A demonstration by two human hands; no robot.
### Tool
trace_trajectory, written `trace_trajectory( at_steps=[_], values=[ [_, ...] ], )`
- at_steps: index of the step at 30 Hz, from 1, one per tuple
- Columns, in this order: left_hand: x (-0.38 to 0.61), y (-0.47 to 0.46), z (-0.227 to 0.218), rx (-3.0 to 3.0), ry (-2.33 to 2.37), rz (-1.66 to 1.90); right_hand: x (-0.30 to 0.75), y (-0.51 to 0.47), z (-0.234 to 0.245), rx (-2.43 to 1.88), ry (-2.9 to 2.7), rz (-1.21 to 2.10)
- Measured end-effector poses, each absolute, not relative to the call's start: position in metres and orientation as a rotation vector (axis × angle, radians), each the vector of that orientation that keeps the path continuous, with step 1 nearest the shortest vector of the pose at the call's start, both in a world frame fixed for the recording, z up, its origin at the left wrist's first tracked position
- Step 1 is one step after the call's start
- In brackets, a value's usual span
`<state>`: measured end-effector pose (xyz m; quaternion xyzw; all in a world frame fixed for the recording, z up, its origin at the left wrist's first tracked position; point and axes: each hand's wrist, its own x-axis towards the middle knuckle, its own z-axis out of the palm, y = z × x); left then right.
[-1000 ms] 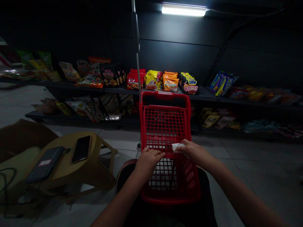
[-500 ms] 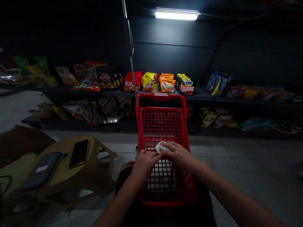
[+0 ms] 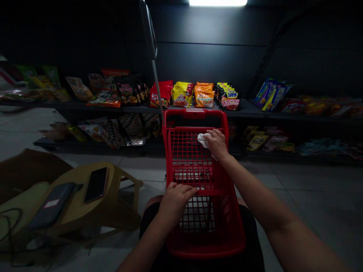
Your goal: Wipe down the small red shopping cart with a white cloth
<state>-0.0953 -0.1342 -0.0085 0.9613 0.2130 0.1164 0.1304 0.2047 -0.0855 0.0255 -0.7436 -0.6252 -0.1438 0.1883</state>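
A red plastic shopping basket with grid walls stands between my knees. My left hand is closed over its crossbar, fingers lying across the red edge. Farther out, my right hand is closed on a crumpled white cloth, holding it against the upper right part of the basket's grid. Part of the cloth is hidden behind the fingers.
On my left, a yellowish stool carries a phone and a dark flat device. A dark shelf ahead holds several snack packets. A thin metal pole rises beside the basket.
My right hand has moved away from the left, up and forward along the basket with the white cloth. My left hand stays on the crossbar. The view has tilted slightly down.
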Motion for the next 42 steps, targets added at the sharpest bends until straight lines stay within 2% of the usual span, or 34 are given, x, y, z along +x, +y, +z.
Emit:
trace_trajectory(
  at_steps=[6, 12, 17, 24, 27, 31, 36, 42],
  values=[
    [-0.093, -0.136, -0.004, 2.802, 0.624, 0.271, 0.205, -0.094, 0.004, -1.945, -1.850, -0.313],
    [-0.092, -0.139, -0.001, 2.812, 0.591, 0.260, 0.186, -0.130, 0.019, -2.169, -1.746, -0.303],
    [-0.088, -0.141, 0.000, 2.840, 0.583, 0.273, 0.150, -0.191, 0.017, -2.252, -1.827, -0.342],
    [-0.087, -0.146, 0.005, 2.840, 0.591, 0.292, 0.111, -0.276, 0.002, -2.119, -1.985, -0.255],
    [-0.087, -0.145, 0.003, 2.845, 0.592, 0.269, 0.131, -0.260, 0.011, -2.085, -1.998, -0.254],
    [-0.086, -0.141, 0.001, 2.843, 0.598, 0.255, 0.182, -0.187, 0.032, -2.181, -1.929, -0.316],
    [-0.086, -0.138, -0.001, 2.849, 0.596, 0.254, 0.224, -0.106, 0.059, -2.362, -1.558, -0.469],
    [-0.088, -0.138, -0.002, 2.867, 0.602, 0.238, 0.202, -0.136, 0.042, -2.343, -1.635, -0.428]
  ],
)
